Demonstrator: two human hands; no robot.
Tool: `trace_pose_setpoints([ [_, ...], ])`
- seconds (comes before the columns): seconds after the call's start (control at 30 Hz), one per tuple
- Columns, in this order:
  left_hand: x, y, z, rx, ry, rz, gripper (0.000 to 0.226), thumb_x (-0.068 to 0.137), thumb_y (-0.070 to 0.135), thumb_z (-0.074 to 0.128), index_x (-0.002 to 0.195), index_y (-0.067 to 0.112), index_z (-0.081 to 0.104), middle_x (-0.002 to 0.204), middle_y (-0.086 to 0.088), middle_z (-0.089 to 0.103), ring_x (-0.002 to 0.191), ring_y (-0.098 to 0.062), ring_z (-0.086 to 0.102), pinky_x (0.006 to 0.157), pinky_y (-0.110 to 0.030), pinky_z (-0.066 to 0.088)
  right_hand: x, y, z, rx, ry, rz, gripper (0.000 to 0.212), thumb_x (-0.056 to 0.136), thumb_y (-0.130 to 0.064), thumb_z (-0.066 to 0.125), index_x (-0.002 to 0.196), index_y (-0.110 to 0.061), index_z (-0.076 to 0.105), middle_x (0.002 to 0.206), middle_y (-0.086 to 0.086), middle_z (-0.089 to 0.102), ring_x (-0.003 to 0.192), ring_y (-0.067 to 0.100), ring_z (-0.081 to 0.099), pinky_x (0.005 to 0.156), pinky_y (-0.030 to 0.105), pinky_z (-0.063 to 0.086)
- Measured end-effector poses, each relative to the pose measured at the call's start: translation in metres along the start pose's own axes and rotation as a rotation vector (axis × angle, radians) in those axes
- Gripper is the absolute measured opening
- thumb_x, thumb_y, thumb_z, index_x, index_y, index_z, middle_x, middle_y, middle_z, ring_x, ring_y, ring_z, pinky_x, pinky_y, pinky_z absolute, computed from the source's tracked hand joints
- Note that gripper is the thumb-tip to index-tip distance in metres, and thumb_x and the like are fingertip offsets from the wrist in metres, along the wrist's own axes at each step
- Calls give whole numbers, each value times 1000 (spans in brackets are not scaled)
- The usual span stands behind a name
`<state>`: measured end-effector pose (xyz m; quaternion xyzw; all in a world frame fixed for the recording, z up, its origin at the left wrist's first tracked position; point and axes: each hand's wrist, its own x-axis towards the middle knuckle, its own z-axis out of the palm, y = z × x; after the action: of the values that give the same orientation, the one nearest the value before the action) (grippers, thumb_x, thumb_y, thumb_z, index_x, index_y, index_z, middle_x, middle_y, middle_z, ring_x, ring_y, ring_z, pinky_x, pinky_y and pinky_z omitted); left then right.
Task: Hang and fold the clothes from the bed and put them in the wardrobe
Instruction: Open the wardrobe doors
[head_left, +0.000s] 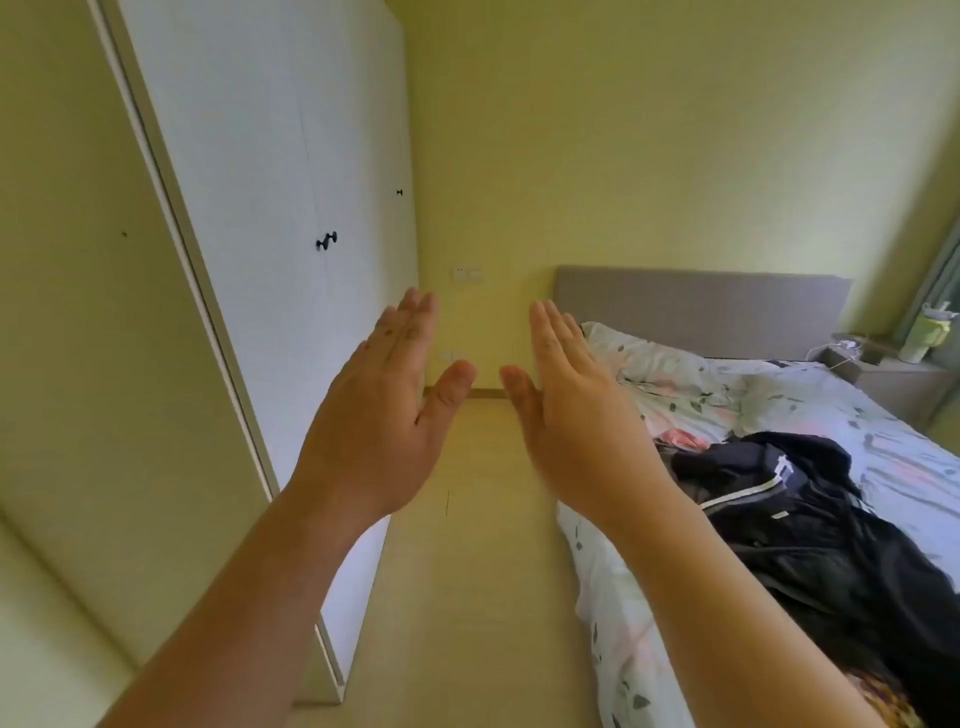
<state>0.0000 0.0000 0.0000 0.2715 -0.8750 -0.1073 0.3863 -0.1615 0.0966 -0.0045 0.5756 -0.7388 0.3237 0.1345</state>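
My left hand (387, 415) and my right hand (569, 410) are held out flat in front of me, backs up, thumbs nearly meeting, both holding nothing. A pile of dark clothes (810, 525) with white trim lies on the bed (613, 597) at the right, below my right forearm. A pink garment (683, 439) peeks out behind the pile. The white wardrobe (270, 171) stands at the left with its doors closed and small black knobs (327, 240) on them.
A narrow strip of floor (483, 571) runs between wardrobe and bed to the far wall. The bed has a grey headboard (701, 306) and floral bedding. A bedside shelf (898, 364) with a green cup and cables sits at the far right.
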Motion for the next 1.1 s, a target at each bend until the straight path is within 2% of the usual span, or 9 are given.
trace_pose_setpoints([
  [0.23,39,-67,38,19,14,-99,71,98,67,25,161,39,10,166,24,7,152,5,8,121,-24,17,68,33,65,29,-49,-83,65,107,-51,24,162,-20,10,168,-6,14,155,9,4,117,22,6],
  [0.33,69,-108,58,21,38,-113,68,100,70,22,161,41,10,165,26,9,151,8,10,118,-21,18,116,51,98,22,-78,-127,66,106,-52,22,162,-20,9,168,-6,14,155,8,2,119,23,7],
  [0.5,139,-176,94,22,11,-143,70,93,79,17,157,51,6,162,35,7,147,15,9,116,-16,19,214,79,153,22,-134,-153,69,104,-55,17,162,-20,9,169,-6,14,155,8,3,120,24,9],
  [0.67,226,-235,132,63,-5,-152,74,94,78,17,159,45,10,162,34,9,145,18,8,115,-15,18,304,113,209,38,-164,-164,68,103,-56,14,162,-22,10,169,-8,14,155,6,3,121,25,13],
  [0.8,284,-270,164,79,5,-191,69,99,72,23,160,43,12,162,34,10,145,19,8,115,-16,20,362,145,247,65,-228,-178,67,104,-56,14,162,-24,6,169,-10,10,154,3,-2,122,21,6],
  [0.93,334,-300,200,132,31,-241,73,94,77,19,159,44,10,162,35,9,144,20,6,113,-13,16,421,180,283,127,-267,-212,69,102,-57,13,162,-22,7,169,-8,11,155,5,1,126,28,13],
  [1.0,356,-311,216,172,57,-276,73,94,78,19,159,46,8,161,36,8,144,21,5,112,-11,15,450,197,301,159,-290,-256,71,101,-58,12,162,-22,7,169,-8,10,155,6,1,126,30,15],
  [1.1,382,-322,234,235,132,-344,71,94,78,19,158,47,7,161,37,7,143,22,5,111,-11,15,491,218,324,184,-309,-368,69,101,-58,10,162,-26,2,169,-11,4,153,2,-3,123,24,10],
])
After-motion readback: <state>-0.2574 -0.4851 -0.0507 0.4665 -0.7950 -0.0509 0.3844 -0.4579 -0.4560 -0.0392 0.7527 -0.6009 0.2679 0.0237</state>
